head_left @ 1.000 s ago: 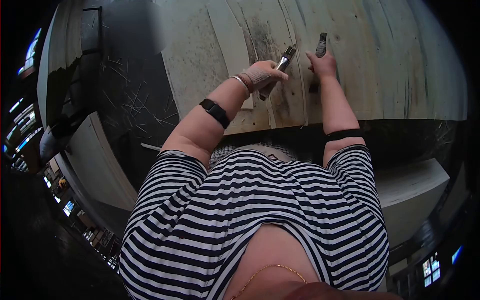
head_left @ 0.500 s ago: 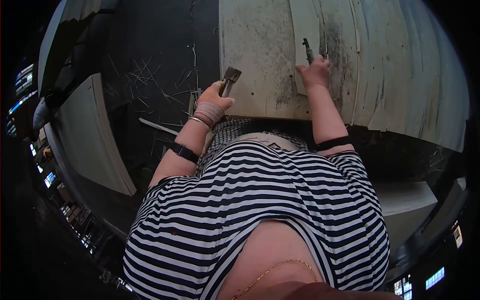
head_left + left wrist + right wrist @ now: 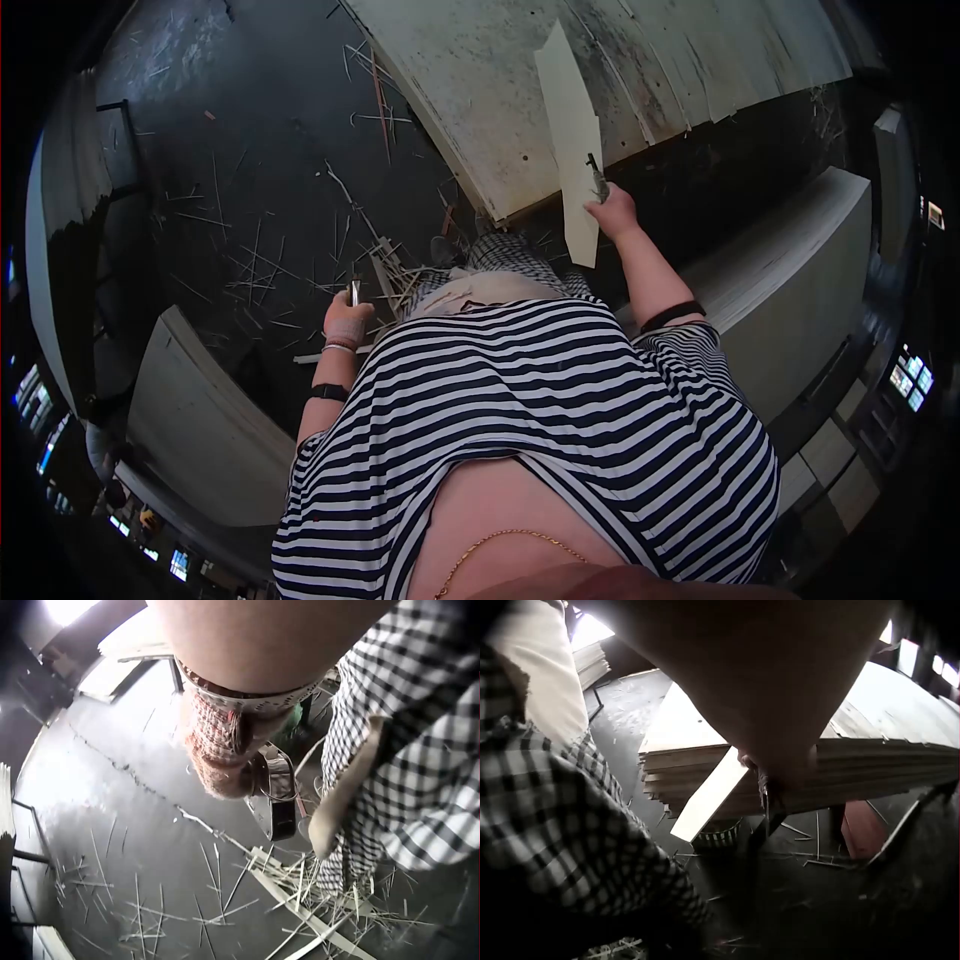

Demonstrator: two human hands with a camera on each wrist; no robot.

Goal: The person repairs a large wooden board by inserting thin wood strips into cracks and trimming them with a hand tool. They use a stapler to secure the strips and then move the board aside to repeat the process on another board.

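Note:
My left hand, in a knitted fingerless glove, hangs low at my left side and grips a shiny metal tool with a boxy end. At the front edge of the veneer stack, my right hand holds a slim tool with a wrapped handle and dark tip. A long pale veneer strip slants past that edge beside the right fingers. In the right wrist view the strip slopes down from the fingertips; whether they pinch it I cannot tell.
Thin wood slivers litter the dark floor to my left. More veneer stacks stand at the left and right. Below the main stack, a slatted basket shows in the right wrist view.
My view has turned, so the stack sits farther right. My left hand has dropped from over the stack to my side with its tool. The veneer strip now juts past the front edge.

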